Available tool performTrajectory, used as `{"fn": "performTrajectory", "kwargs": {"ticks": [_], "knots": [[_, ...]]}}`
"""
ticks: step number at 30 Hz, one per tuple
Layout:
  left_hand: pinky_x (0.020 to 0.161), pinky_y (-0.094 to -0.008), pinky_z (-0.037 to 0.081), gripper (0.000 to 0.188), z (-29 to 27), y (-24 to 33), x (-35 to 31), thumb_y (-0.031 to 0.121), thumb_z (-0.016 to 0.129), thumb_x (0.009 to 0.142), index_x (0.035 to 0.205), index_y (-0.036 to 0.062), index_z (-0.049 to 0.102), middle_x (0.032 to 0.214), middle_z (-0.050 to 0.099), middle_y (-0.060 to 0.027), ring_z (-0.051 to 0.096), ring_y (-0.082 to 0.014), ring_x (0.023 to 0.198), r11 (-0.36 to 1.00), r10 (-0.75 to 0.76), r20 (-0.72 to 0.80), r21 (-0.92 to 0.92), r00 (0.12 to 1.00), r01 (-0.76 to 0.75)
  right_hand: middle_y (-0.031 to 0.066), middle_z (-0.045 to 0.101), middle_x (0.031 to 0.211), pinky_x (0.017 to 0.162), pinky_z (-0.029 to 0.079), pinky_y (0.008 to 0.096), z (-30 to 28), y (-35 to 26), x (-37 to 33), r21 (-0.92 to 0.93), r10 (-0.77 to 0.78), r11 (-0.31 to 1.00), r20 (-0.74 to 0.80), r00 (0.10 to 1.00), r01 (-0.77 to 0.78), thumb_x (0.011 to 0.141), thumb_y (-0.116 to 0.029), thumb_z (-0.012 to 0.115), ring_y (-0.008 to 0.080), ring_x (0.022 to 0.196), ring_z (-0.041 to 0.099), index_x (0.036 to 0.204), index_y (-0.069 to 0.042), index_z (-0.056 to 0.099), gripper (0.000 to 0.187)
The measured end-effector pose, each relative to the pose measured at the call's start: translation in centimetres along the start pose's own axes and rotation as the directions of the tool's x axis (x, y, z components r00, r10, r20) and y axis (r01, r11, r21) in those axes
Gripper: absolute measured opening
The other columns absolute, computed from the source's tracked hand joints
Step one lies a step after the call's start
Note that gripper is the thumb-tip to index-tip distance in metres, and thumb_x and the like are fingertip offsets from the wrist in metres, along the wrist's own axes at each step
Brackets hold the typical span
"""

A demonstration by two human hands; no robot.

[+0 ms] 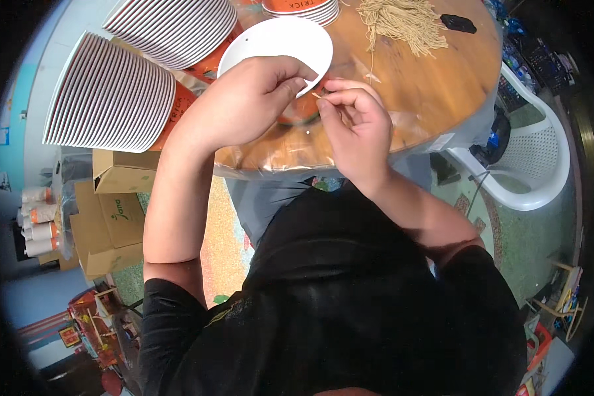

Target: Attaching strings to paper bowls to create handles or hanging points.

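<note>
My left hand point(261, 92) is closed on the near rim of an orange paper bucket point(277, 43), fingers reaching over its edge. The bucket's white inside faces up, with a small dark hole in its far left wall. Close beside that rim, my right hand point(360, 122) pinches the tip of a thin tan cord point(317, 96) between thumb and fingers. Most of this cord is hidden by the bucket and my hand. Farther off on the wooden table point(429, 99) lies a loose bundle of tan cords point(402, 26).
Two long nested stacks of orange buckets, a near stack point(109, 96) and a far stack point(171, 30), lie at left. A shorter stack point(303, 10) stands beyond my bucket. A black object point(458, 24) lies beside the cords. Cardboard boxes point(109, 224) and a white plastic chair point(534, 145) flank the table.
</note>
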State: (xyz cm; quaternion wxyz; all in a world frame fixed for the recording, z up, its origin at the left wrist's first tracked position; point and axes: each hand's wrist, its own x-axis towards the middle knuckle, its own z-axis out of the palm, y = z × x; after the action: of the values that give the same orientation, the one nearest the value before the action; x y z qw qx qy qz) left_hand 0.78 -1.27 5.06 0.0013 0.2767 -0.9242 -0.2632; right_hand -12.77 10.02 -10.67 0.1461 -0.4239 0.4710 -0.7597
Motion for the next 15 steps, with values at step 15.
{"fn": "performTrajectory", "kwargs": {"ticks": [15], "knots": [[0.092,-0.0328,0.068,0.031,0.5,-2.9,1.0,0.014,0.065,0.116,0.138,-0.0071,0.071,0.116,0.079,-0.0064,0.077,-0.0129,0.106,0.926,0.071,0.056,-0.374,0.996,-0.045,0.0129,0.074,0.119,0.085,0.06,0.0309,0.2,0.5,0.0,-0.004,-0.003,1.0,-0.001,1.0,0.003,0.095,-0.002,0.086,0.0197,0.1,0.075,0.102,-0.001,0.075,0.013]]}}
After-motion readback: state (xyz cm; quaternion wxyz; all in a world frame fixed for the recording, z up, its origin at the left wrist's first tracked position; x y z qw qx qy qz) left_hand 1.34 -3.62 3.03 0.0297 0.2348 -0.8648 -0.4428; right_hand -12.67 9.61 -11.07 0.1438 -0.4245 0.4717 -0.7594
